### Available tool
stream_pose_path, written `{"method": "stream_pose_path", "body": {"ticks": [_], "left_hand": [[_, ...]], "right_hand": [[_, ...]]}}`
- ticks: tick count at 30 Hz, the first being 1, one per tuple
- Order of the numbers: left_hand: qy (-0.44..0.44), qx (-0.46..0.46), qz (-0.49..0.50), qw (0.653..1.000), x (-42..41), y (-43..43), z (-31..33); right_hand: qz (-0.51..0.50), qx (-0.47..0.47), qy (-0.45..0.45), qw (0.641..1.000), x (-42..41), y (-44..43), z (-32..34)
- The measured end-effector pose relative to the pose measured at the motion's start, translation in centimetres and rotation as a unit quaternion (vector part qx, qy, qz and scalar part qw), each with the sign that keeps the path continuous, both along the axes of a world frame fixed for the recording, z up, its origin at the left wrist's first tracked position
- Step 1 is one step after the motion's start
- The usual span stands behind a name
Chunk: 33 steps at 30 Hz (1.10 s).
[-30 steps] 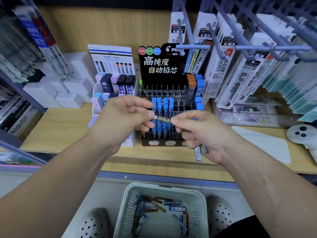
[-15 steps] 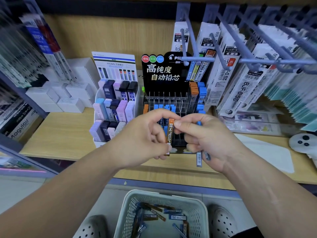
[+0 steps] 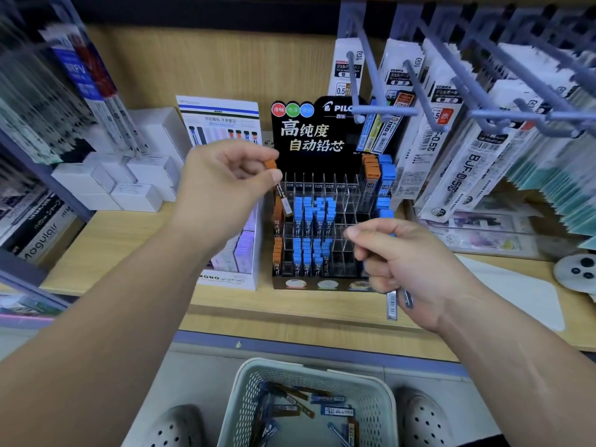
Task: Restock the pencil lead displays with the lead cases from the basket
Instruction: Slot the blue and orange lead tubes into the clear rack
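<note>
The orange-capped lead case point(image 3: 283, 201) has its long axis near vertical, cap up, with the lower end tilted slightly to the right. It is held just above the leftmost column of the black tiered lead display point(image 3: 309, 137). That column holds orange-capped cases and the middle columns hold blue-capped cases, all upright.

The display stands on a wooden shelf point(image 3: 113, 240), just beside a white MONO display point(image 3: 225, 280) on its left. White boxes point(image 3: 142, 185) sit further left, and refill packs point(image 3: 451, 156) hang from pegs on the right. Below the shelf edge, a white perforated basket point(image 3: 248, 398) holds loose lead cases point(image 3: 335, 411) lying flat at mixed angles, between 2 white perforated shoes point(image 3: 174, 427).

The left hand point(image 3: 222, 185) is raised, with thumb and index finger pinching the case near its cap and the other fingers curled. The right hand point(image 3: 403, 256) is lower, in front of the display. Its fingers are curled round a bundle of cases point(image 3: 392, 301) whose ends protrude beneath the palm.
</note>
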<state>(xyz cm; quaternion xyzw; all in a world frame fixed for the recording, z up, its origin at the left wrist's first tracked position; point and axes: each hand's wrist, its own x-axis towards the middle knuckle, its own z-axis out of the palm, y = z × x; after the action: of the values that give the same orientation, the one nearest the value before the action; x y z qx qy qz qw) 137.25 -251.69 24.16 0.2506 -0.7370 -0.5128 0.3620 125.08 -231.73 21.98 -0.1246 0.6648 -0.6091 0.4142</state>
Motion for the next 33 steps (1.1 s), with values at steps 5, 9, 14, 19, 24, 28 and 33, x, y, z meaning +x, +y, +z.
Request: {"method": "stream_pose_path", "body": {"ticks": [5,9,14,19,24,28,33], "left_hand": [[-0.044,-0.058,0.014,0.997,-1.5,-1.3,-0.1],[-0.08,-0.105,0.007,0.991,-2.3,-1.3,-0.5],[-0.129,-0.13,0.024,0.983,-2.7,-1.4,-1.0],[-0.167,-0.164,0.019,0.972,-3.1,-0.9,-1.6],[-0.16,-0.161,0.022,0.974,-3.4,-0.8,-1.6],[-0.163,-0.151,0.007,0.975,-3.3,-1.1,-1.5],[-0.176,-0.15,-0.001,0.973,-3.0,-1.8,-1.7]], "right_hand": [[-0.008,0.005,0.0,1.0,-0.4,0.6,-0.2],[-0.011,0.007,0.003,1.0,-0.8,1.2,-0.4],[-0.011,0.006,0.004,1.0,-1.0,1.7,-0.3],[-0.009,0.01,0.001,1.0,-0.9,1.8,-0.2],[-0.001,0.006,-0.012,1.0,-0.7,1.7,-0.1],[-0.001,0.004,-0.023,1.0,-0.8,1.5,-0.1],[0.004,0.013,-0.018,1.0,-0.7,1.3,-0.2]]}}
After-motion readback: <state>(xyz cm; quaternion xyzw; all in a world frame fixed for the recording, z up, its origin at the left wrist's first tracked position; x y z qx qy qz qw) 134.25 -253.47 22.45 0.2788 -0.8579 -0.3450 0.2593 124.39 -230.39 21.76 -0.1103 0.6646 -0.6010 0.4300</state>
